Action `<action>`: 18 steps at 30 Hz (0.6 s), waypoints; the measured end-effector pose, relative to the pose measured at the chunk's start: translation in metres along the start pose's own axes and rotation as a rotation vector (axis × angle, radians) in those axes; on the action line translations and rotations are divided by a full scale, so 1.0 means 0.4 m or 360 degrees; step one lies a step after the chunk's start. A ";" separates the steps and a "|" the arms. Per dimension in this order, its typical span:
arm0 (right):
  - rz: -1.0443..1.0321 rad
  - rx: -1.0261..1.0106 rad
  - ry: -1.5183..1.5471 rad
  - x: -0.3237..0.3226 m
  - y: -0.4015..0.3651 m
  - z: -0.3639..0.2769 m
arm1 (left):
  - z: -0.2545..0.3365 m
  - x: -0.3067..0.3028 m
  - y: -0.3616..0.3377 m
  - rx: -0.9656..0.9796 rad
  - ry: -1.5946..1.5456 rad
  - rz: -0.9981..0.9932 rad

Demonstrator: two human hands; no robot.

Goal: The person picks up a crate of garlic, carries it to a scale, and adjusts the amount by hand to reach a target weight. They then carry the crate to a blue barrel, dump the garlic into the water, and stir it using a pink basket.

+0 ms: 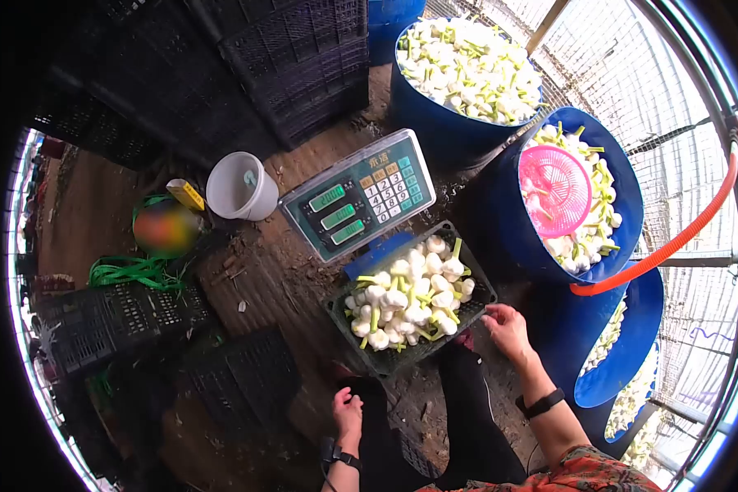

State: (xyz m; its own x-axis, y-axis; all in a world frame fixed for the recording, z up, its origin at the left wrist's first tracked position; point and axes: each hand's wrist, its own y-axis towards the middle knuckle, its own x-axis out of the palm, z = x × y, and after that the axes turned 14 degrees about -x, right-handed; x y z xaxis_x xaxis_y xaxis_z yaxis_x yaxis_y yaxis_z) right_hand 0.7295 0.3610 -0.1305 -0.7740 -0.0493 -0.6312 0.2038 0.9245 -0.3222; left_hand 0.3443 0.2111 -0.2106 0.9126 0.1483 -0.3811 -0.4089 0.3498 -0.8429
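Note:
A dark plastic crate (411, 357) filled with white garlic bulbs (414, 287) with green stems sits on the scale, just below its display panel (357, 197). The panel's screens are lit and lie under a clear cover. My right hand (508, 330) is beside the crate's right corner, fingers curled together; whether they touch the rim or hold something small I cannot tell. Over my left thigh, below the crate, is my left hand (348, 416), its fingers bent and nothing visible in them.
Blue barrels (443, 127) of garlic line the right side, one with a pink basket (556, 192) inside. An orange hose (672, 246) arches there. A white bucket (242, 187) stands left of the scale. Black crates (295, 66) are stacked behind; more (107, 328) lie at left.

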 end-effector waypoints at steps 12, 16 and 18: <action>0.0009 -0.0054 -0.0082 0.002 -0.004 0.061 | 0.083 -0.021 0.010 -0.0212 -0.0231 0.0030; 0.0050 -0.0204 -0.0091 -0.023 0.048 0.118 | 0.077 0.045 -0.004 -0.0179 -0.0247 0.0010; 0.0054 -0.0223 -0.0096 -0.042 0.067 0.126 | 0.074 0.070 -0.007 -0.0178 -0.0222 -0.0024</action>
State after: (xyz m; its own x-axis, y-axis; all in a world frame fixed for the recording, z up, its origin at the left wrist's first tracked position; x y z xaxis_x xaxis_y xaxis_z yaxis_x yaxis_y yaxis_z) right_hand 0.7781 0.3676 -0.1641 -0.7298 -0.0361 -0.6828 0.1400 0.9695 -0.2009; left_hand 0.3713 0.2418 -0.2077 0.9078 0.2731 -0.3182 -0.3862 0.2491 -0.8881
